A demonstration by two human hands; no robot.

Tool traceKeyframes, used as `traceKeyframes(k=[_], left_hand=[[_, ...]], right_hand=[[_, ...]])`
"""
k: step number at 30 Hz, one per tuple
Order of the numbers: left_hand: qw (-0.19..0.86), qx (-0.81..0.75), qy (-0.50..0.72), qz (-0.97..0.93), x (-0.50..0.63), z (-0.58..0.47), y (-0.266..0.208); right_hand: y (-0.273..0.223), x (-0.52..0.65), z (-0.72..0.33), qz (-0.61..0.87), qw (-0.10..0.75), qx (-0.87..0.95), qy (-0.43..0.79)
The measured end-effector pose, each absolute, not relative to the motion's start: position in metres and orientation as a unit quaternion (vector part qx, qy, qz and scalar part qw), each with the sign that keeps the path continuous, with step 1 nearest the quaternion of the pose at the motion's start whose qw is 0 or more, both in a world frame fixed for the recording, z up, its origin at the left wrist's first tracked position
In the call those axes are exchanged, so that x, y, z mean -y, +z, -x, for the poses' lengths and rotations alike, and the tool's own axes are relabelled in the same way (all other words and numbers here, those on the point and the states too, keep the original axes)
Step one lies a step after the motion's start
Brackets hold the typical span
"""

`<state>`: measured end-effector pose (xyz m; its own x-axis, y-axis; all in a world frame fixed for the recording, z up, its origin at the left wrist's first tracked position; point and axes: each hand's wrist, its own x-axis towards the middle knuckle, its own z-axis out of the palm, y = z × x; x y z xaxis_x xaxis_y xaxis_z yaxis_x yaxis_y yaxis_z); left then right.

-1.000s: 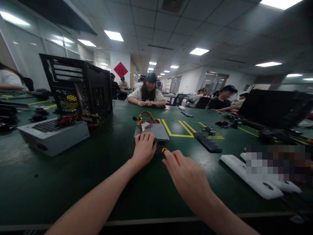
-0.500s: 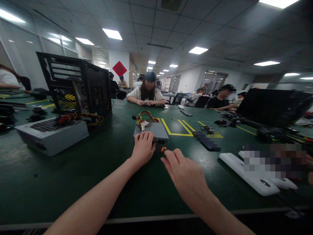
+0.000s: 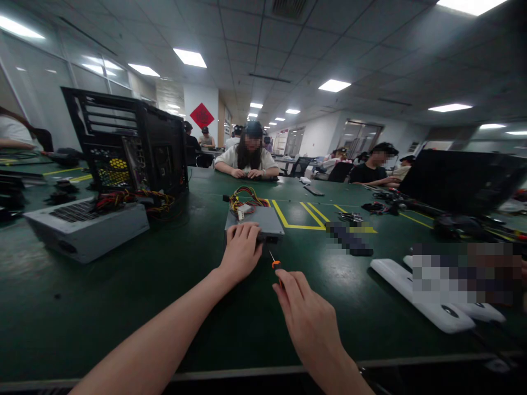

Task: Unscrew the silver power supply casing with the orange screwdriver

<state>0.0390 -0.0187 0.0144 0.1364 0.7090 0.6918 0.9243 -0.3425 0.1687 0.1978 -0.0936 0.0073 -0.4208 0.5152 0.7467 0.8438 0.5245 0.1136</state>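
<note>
A small grey computer power supply [image 3: 269, 220] lies on the green table in front of me, its bundle of coloured wires [image 3: 247, 197] and a white plug on top. My left hand [image 3: 242, 248] grips its near edge, fingers over the top and thumb at the front face. In my right hand [image 3: 307, 302] is a screwdriver [image 3: 276, 265] with an orange and black handle. Its thin shaft points up and away, the tip just short of the power supply's near face and apart from it. Most of the handle is hidden by my fingers.
On the left stand a black computer case [image 3: 135, 145] and a larger grey power supply [image 3: 88, 230]. To the right lie a dark phone-like object [image 3: 349, 238], white power strips [image 3: 424, 299] and a black monitor [image 3: 461, 181]. A person [image 3: 247, 156] sits across the table.
My right hand has drawn back toward me with the screwdriver, so its shaft now shows clear of the power supply. My left hand keeps its place.
</note>
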Motion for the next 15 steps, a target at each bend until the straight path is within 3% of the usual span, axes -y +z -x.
traceKeyframes(k=[4, 8, 15], left_hand=[[0.146, 0.54, -0.367, 0.743, 0.0202, -0.0386, 0.0144], [0.147, 0.535, -0.365, 0.748, 0.021, -0.0378, 0.0152], [0.147, 0.537, -0.357, 0.75, 0.0217, -0.037, 0.0163]], right_hand=[[0.0019, 0.0906, -0.202, 0.411, 0.392, 0.81, -0.146], [-0.0003, 0.0933, -0.2031, 0.406, 0.395, 0.821, -0.067], [0.0026, 0.0941, -0.1993, 0.324, 0.388, 0.859, -0.079]])
